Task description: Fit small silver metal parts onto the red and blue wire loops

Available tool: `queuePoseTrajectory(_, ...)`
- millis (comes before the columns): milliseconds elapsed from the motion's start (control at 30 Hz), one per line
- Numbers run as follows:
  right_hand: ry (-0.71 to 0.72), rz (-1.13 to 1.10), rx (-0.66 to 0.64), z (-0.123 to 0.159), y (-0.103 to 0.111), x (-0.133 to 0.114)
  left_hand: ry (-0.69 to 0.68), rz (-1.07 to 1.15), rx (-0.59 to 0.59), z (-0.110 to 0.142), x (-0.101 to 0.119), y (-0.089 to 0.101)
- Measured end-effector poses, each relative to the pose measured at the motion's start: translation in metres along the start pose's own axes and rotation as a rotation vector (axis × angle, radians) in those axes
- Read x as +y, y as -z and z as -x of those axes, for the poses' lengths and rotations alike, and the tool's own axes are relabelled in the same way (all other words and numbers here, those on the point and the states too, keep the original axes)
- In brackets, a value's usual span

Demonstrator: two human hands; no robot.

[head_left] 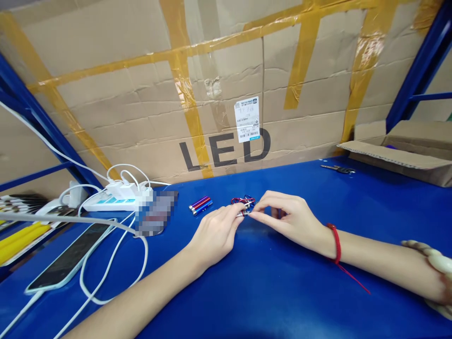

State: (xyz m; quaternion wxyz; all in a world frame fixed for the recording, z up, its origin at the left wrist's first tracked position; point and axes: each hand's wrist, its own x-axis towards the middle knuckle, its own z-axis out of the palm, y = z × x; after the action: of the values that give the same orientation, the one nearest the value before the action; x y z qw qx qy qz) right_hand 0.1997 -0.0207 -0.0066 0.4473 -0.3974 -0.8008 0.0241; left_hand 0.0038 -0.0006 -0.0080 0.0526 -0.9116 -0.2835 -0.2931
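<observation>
My left hand (216,233) and my right hand (287,216) meet over the blue table (268,292), fingertips pinched on a small silvery keychain light (244,211). Behind the fingers lies a little heap of red and blue clips (243,200). A red string circles my right wrist. Three small tube lights, purple, red and blue (200,205), lie just left of my left hand.
A white power strip (116,197) with plugs and white cables sits at the left, with a phone (68,259) lying face up on a cable. A taped cardboard wall marked LED stands behind. An open cardboard box (406,150) and a key (339,168) are at the right.
</observation>
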Motion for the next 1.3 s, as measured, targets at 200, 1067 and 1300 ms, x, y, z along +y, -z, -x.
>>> queuePoseTrajectory(200, 0.046, -0.033, 0.029, 0.0004, 0.0023, -0.0013, 0.012, -0.006, -0.018, -0.0006, 0.0015, 0.0025)
queuePoseTrajectory(1067, -0.085, -0.351, -0.110, -0.0075, 0.0005, 0.0005, -0.183, -0.057, -0.099, 0.0021, -0.0023, 0.0083)
queuePoseTrajectory(1300, -0.110, -0.364, -0.146, -0.0067, 0.0013, 0.0011, -0.211, -0.075, -0.113, 0.0016, -0.0026, 0.0082)
